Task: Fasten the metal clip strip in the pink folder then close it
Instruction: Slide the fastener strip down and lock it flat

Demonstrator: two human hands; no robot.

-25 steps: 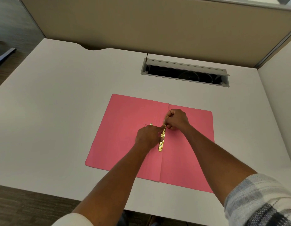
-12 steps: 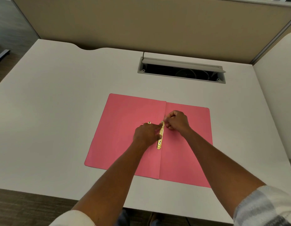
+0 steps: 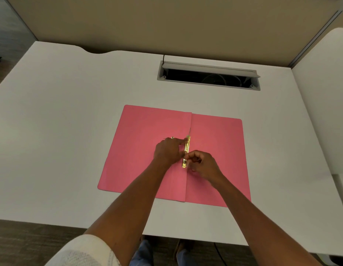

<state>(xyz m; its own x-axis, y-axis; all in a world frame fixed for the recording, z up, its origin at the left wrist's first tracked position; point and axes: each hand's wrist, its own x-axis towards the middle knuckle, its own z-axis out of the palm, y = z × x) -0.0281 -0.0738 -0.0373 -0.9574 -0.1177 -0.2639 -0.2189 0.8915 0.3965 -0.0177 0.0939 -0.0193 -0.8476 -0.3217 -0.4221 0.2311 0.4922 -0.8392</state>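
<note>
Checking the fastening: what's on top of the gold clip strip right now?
The left hand presses a fingertip on the clip strip near its far end; the right hand covers its near end, hiding that part.

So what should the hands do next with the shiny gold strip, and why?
Probably press down the near end. The pink folder lies open, the left hand pins the far end of the gold strip at the fold, and the right hand pinches by its near end. Closing comes after.

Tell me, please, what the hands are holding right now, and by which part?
Nothing is lifted. The left hand presses a fingertip on the far end of the metal clip strip; the right hand pinches near its near end, on the open pink folder.
</note>
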